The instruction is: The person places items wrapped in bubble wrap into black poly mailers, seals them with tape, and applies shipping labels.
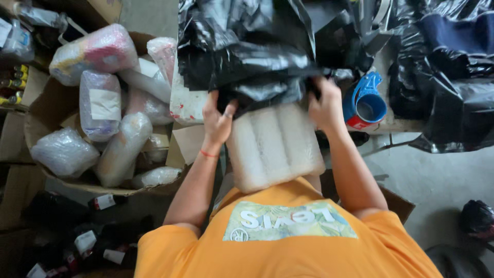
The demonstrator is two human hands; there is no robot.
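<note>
A block wrapped in bubble wrap [272, 146] rests against my chest, its upper end inside a black plastic bag [247, 56]. My left hand [217, 119] grips the bag's edge at the block's upper left corner. On the other side, my right hand [325, 103] clutches the bag's edge at the upper right corner. Both hands have fingers curled into the black plastic. A thin red band circles my left wrist.
A cardboard box [36, 110] on the left holds several bubble-wrapped parcels [100, 103]. A blue tape dispenser [365, 103] lies just right of my right hand. More black bags [447, 77] pile at the right. Dark packets with labels [85, 239] lie at lower left.
</note>
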